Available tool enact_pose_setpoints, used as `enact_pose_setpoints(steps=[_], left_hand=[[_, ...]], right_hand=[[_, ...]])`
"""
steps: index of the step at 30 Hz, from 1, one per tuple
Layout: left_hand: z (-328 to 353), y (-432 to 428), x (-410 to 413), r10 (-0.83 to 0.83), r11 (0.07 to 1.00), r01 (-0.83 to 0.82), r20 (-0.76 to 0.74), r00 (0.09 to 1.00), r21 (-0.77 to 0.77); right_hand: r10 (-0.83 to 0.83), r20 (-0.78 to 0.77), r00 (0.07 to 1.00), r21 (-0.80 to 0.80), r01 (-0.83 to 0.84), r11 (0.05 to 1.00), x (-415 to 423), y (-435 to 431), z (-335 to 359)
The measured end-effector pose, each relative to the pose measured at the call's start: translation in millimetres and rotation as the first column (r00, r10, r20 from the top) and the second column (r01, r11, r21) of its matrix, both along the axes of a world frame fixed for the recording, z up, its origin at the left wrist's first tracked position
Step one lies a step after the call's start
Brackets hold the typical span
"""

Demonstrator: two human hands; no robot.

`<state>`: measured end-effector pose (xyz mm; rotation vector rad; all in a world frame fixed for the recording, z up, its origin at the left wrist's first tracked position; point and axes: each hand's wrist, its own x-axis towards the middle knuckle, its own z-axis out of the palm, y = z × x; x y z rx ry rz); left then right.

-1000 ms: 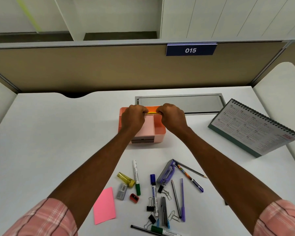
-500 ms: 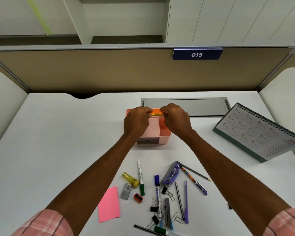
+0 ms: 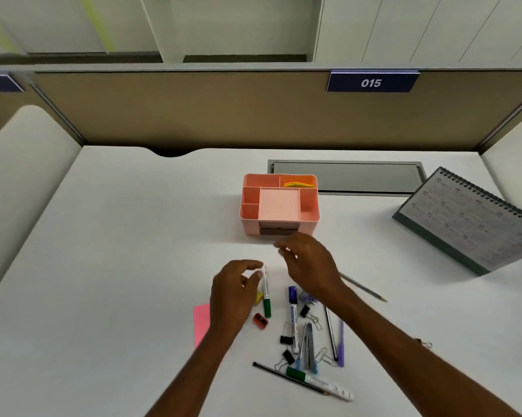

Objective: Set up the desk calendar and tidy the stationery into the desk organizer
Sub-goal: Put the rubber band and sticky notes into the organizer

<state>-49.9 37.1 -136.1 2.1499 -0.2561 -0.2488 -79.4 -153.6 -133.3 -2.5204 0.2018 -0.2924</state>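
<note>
green-capped white plastic marker (image 3: 265, 291) lies lengthwise toward pink plastic desk organizer (image 3: 279, 203) beyond | left hand (image 3: 232, 293) nearer, fingers curving round its far end, grip unclear | right hand (image 3: 309, 266) loosely curled, empty

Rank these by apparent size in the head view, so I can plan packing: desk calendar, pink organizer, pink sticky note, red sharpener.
1. desk calendar, partly cut off by the frame
2. pink organizer
3. pink sticky note, partly hidden behind the left forearm
4. red sharpener
</note>
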Motion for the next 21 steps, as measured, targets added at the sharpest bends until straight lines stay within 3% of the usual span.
enact_pose_setpoints(steps=[6,11,15,21], left_hand=[[-29.0,53.3,-61.7,0.150,0.963,-0.141,-0.018,0.989,0.230],[-42.9,75.1,-86.8,0.262,0.813,-0.237,0.029,0.965,0.532],[-48.1,82.2,-92.9,0.276,0.782,-0.239,0.024,0.961,0.576],[-44.5,84.3,-91.8,0.286,0.812,-0.238,-0.008,0.958,0.533]], right_hand=[[0.139,-0.149,0.979,0.098,-0.125,0.987,-53.6,69.2,-30.1],[0.212,-0.220,0.952,0.111,-0.192,0.975,-78.9,116.1,-49.0],[0.214,-0.305,0.928,0.131,-0.181,0.975,-87.7,139.4,-56.1],[0.195,-0.346,0.918,0.192,-0.134,0.972,-83.2,153.3,-59.4]])
